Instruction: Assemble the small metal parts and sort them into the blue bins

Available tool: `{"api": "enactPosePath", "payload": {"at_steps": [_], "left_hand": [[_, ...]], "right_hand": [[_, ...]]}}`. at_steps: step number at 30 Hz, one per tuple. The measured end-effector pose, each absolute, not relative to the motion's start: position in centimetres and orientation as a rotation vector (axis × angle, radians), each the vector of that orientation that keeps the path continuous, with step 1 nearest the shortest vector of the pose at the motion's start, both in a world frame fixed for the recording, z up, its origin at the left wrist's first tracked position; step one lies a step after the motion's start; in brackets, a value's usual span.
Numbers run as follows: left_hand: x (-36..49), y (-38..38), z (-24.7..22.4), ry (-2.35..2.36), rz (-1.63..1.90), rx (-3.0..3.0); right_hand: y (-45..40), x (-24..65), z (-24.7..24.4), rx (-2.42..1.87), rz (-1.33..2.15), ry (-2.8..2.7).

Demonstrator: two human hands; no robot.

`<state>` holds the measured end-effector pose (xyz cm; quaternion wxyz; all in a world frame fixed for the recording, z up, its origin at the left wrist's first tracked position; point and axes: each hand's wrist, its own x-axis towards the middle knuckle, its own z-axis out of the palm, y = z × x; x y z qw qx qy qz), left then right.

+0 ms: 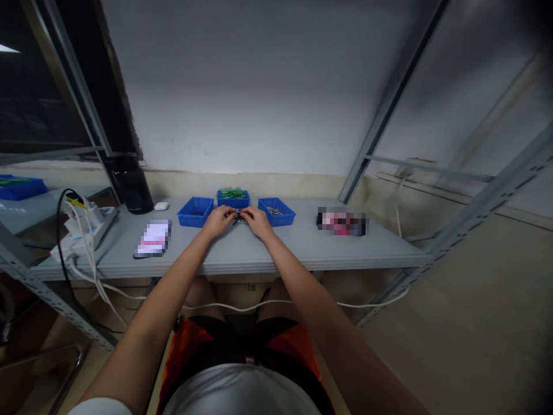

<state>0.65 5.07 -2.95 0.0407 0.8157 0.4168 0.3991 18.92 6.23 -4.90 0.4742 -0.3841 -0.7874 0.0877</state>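
Observation:
My left hand (219, 219) and my right hand (256, 219) meet at a small pile of dark and silvery metal pieces (237, 217) on the grey shelf table. The fingers of both hands are bent in a pinch at the pile; what lies between the fingertips is too small to make out. Just behind the hands stands a blue tray with green pieces (233, 193). To the left is a blue tray (196, 222) with a dark inside. On the right, another blue tray (283, 220) holds small silvery pieces.
A phone (154, 237), a white case (161, 206) and a black bottle (132, 187) are on the left, beside a power strip (88, 233) with cables. Blurred items (341, 222) lie at the right. Metal posts frame the table (345, 253).

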Motion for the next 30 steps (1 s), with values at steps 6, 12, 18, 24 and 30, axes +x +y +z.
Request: {"api": "enactPosePath", "payload": {"at_steps": [6,12,18,24,30], "left_hand": [[0.77,4.89,-2.77,1.259,1.219,2.538],[1.18,4.62,-2.82,1.220,1.094,2.663],[1.33,4.46,-2.79,1.227,1.073,2.686],[1.24,4.63,-2.93,1.328,1.153,2.574],[1.01,5.07,-3.35,1.354,1.111,2.498]], "right_hand": [[6.16,18.74,-5.14,-0.939,0.243,-2.012],[6.13,18.64,-5.52,-0.945,0.234,-2.115],[6.11,18.67,-5.68,-0.926,0.297,-2.113],[5.97,18.69,-5.37,-0.932,0.360,-2.038],[5.76,18.64,-4.82,-0.988,0.373,-1.898]]}}
